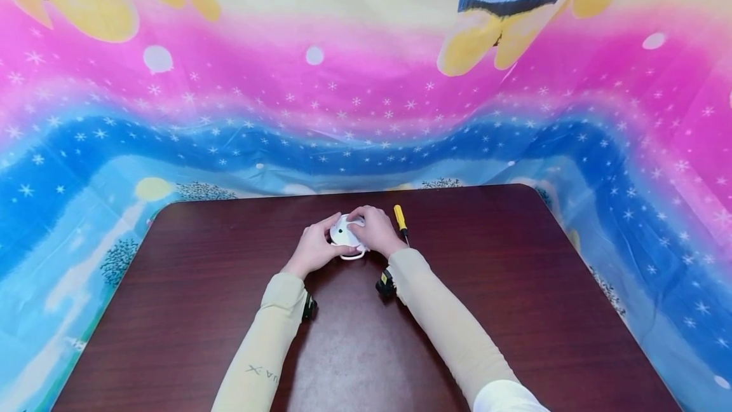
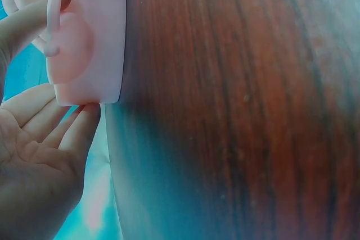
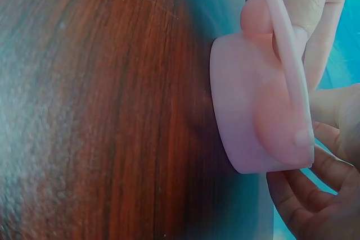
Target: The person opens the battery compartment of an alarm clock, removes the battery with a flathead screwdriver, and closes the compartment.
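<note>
One wide backdrop cloth (image 1: 320, 113) in pink and blue hung behind the far edge of a dark wood-grain bench (image 1: 194, 285). Two pale sleeves (image 1: 265, 336) crossed from the near edge. The left grip (image 1: 311, 247) held a pale round container (image 3: 253, 102), thumb along its near side, fingers against its left wall. The right grip (image 1: 377, 229) was narrow, thumb and forefinger bent close together over the right part of the top; what they pinched, if anything, I could not tell. The container sat near the bench's far edge, about midway between the two far corners, apparently base-down. It lay directly between the grips, both seemingly touching it, so neither was nearer. Being roundish, it showed no clear long axis. I judged that the coming move turned on the right fingertips' place over that top. Just beyond the right grip's outer side lay a yellow-handled screwdriver (image 1: 403, 224), handle toward the far edge. A loop handle (image 3: 291, 54) on the container faced the near edge; smallest was a dark spot (image 1: 340, 231) on its top.
</note>
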A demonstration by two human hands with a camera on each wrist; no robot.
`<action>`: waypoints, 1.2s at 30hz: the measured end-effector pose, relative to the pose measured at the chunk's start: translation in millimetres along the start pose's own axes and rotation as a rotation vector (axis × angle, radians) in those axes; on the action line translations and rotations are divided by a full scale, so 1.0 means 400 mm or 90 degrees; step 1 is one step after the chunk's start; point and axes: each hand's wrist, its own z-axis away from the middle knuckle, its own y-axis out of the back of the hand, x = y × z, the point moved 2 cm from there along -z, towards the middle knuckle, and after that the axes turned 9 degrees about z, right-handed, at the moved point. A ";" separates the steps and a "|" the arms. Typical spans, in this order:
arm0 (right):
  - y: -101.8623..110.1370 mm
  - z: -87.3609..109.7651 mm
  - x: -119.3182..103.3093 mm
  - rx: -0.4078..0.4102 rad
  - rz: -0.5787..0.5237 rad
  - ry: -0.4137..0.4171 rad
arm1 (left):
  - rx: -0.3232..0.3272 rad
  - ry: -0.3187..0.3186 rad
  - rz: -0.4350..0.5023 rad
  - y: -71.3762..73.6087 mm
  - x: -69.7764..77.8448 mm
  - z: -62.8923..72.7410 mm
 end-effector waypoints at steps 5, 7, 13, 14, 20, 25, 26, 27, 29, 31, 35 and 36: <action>-0.005 0.001 0.000 0.019 -0.009 -0.006 | -0.003 0.001 -0.005 0.001 0.003 0.000; -0.007 0.001 0.000 0.031 -0.014 -0.004 | -0.005 0.002 -0.007 0.002 0.004 0.000; -0.009 0.004 -0.001 0.067 -0.008 0.019 | -0.004 0.005 -0.005 0.004 0.007 0.001; -0.009 0.005 -0.001 0.072 -0.003 0.022 | -0.004 0.004 -0.009 0.004 0.007 0.000; -0.006 0.011 -0.003 0.108 0.035 0.051 | -0.002 0.003 -0.023 0.003 0.008 0.001; -0.007 0.014 -0.001 0.136 0.062 0.078 | -0.001 0.001 -0.022 0.003 0.006 0.002; -0.007 0.014 -0.001 0.136 0.061 0.078 | -0.001 0.000 -0.022 0.003 0.007 0.002; -0.007 0.013 0.000 0.135 0.062 0.076 | 0.000 0.000 -0.020 0.002 0.006 0.002; -0.008 0.012 0.001 0.130 0.059 0.071 | 0.000 -0.002 -0.020 0.002 0.006 0.001; -0.008 0.012 0.003 0.126 0.052 0.064 | 0.001 -0.002 -0.020 0.001 0.005 0.000; -0.009 0.012 0.006 0.122 0.041 0.063 | 0.003 -0.006 -0.018 0.000 0.005 -0.001; -0.008 0.012 0.006 0.124 0.038 0.065 | 0.004 -0.007 -0.016 0.000 0.006 -0.001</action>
